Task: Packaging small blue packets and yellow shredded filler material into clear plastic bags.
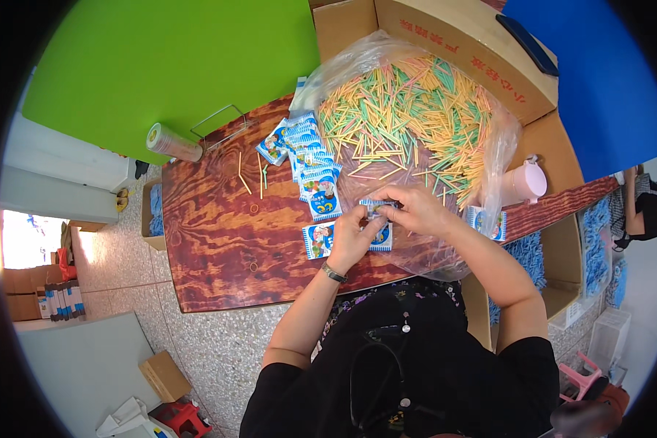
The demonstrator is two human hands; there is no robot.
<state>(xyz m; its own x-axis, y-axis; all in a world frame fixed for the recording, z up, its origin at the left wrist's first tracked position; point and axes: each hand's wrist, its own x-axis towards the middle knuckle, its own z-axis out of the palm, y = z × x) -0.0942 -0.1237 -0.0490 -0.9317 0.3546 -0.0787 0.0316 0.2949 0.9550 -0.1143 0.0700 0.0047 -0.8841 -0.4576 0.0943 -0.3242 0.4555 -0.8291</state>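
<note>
Both hands meet at the table's front part over a small blue-and-white packet (372, 205). My left hand (350, 239), with a dark band at its wrist, pinches the packet's near left side. Opposite it, the bent fingers of my right hand (422, 212) close on the packet's top and right side. Another packet (382, 239) lies flat just below the fingers, partly covered. To the left rests one more packet (318, 241), beneath an overlapping row of similar packets (321, 193). Beyond the hands, thin yellow, green and pink sticks (394, 109) are heaped on clear plastic (321, 77).
Several loose sticks (261, 179) lie on the brown wooden table (219, 241). A cardboard box (460, 44) surrounds the heap's far side, with a dark phone-like object (525, 44) on its flap. A pink bottle (524, 182) stands right; stacked cups (174, 142) lie far left.
</note>
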